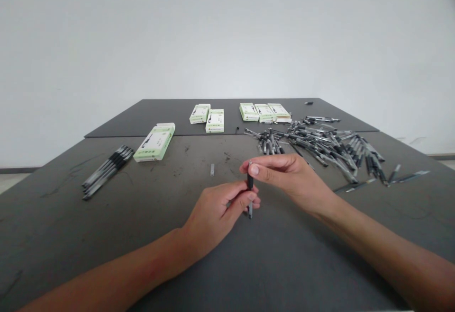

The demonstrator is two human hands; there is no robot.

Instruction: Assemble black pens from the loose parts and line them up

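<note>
Toward the left edge of the dark desk point(53, 217), a neat row of pens point(106, 171) is lying beside a green box point(155, 142), seemingly sorted apart from the rest. Near the middle, the left hand point(213, 217) is pinching the lower part of a pen point(250, 191), its fingers point(245, 201) clamped on the barrel, while the right hand point(287, 172) is closing its fingers on the top end, holding it upright. More boxes point(263, 111) are sitting toward the far edge. A loose pile of pens point(320, 144) is sprawling toward the right edge, nothing crowding the hands.
</note>
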